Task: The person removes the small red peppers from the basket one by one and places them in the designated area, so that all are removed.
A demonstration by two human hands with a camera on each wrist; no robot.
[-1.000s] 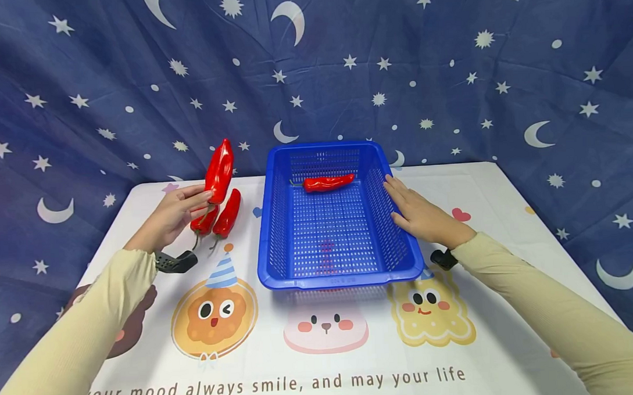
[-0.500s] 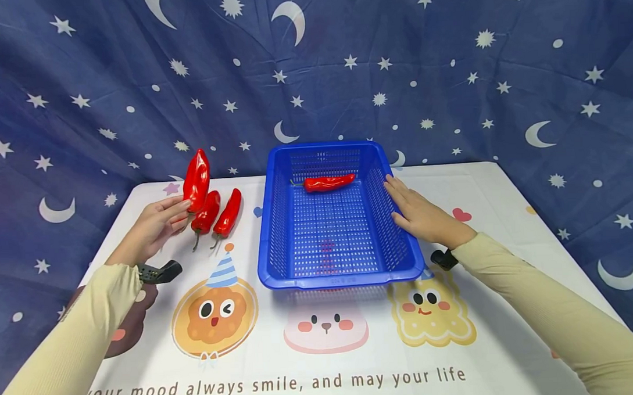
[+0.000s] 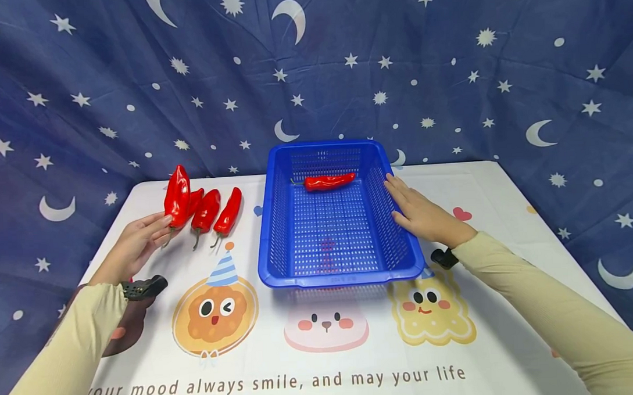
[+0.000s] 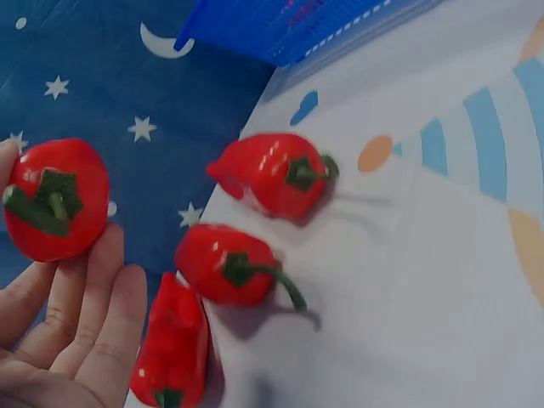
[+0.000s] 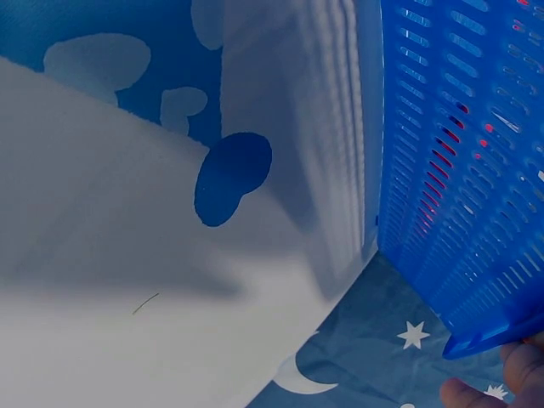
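Note:
My left hand (image 3: 140, 241) holds a long red pepper (image 3: 177, 196) between thumb and fingers near its stem end, tip up, at the table's left. In the left wrist view its green stem faces the camera. On the table to its right lie two red peppers, the middle one (image 3: 206, 212) and the right one (image 3: 228, 212). Another red pepper (image 4: 172, 348) lies partly hidden behind the held one in the head view. A blue basket (image 3: 342, 279) stands at the centre with one red pepper (image 3: 329, 182) inside. My right hand (image 3: 419, 211) rests on its right rim, fingers straight.
A white printed tablecloth (image 3: 249, 374) covers the table. Close behind its back edge hangs a dark blue curtain (image 3: 333, 75) with moons and stars. Each wrist wears a black band, the left band (image 3: 144, 288) and the right band (image 3: 444, 257).
My left hand has moved left and down with the pepper, away from the two peppers on the table, and another lying pepper now shows behind it. The right hand and basket stay put.

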